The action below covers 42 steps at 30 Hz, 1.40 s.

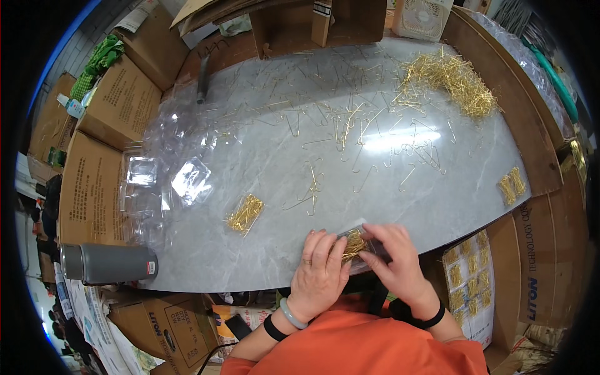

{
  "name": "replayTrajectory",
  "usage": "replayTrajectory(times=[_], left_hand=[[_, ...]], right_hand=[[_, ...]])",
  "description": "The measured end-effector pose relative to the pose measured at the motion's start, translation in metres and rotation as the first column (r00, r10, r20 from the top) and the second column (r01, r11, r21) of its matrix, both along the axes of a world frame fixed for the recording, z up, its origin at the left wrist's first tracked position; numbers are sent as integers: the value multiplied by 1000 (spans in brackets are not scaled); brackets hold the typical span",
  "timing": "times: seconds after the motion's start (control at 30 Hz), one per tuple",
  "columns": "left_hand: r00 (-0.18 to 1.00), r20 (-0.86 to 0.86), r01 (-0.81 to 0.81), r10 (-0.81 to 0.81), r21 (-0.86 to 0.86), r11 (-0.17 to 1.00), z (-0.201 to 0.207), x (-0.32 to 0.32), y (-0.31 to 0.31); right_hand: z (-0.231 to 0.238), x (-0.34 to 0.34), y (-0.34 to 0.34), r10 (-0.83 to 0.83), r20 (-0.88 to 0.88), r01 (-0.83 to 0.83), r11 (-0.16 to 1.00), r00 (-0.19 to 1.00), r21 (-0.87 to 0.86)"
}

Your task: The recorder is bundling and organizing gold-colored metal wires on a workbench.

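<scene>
At the table's near edge, a clear plastic box packed with thin gold wire hooks sits between my hands. My left hand presses its fingers along the box's left side. On the other side, my right hand grips it with thumb and fingers. Farther left lies another clear box full of gold hooks. Loose gold hooks are scattered over the grey marbled tabletop, and a big heap of them is piled at the far right.
Empty clear plastic boxes are stacked at the left, near a grey bottle. Two small hook bundles lie at the right edge. Below it, a carton holds several filled packs. Cardboard boxes and a small fan border the table.
</scene>
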State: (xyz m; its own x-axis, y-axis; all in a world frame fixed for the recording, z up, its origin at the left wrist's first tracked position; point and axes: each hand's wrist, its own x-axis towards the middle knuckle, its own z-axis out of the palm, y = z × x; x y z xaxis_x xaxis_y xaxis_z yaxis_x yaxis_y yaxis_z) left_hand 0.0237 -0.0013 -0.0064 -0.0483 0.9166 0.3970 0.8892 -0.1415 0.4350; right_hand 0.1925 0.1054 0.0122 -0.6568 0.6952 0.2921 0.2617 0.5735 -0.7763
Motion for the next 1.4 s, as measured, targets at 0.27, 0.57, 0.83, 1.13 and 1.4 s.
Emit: replayTrajectory(times=[0.27, 0.57, 0.83, 1.13, 1.4], left_hand=[[999, -35, -2, 3, 21, 1000, -2, 0, 0], [999, -31, -13, 14, 27, 1000, -4, 2, -2], [997, 69, 14, -20, 86, 996, -1, -5, 2], [969, 220, -117, 113, 6, 993, 8, -4, -8], [998, -48, 37, -39, -30, 999, -1, 6, -13]], right_hand=[[2, -2, -1, 23, 57, -33, 983, 998, 181], [-7, 1, -12, 65, 334, -182, 926, 940, 330], [8, -8, 23, -8, 51, -1, 986, 999, 164], [8, 14, -13, -349, 117, 365, 917, 930, -163], [5, 13, -31, -241, 73, 236, 969, 968, 80]])
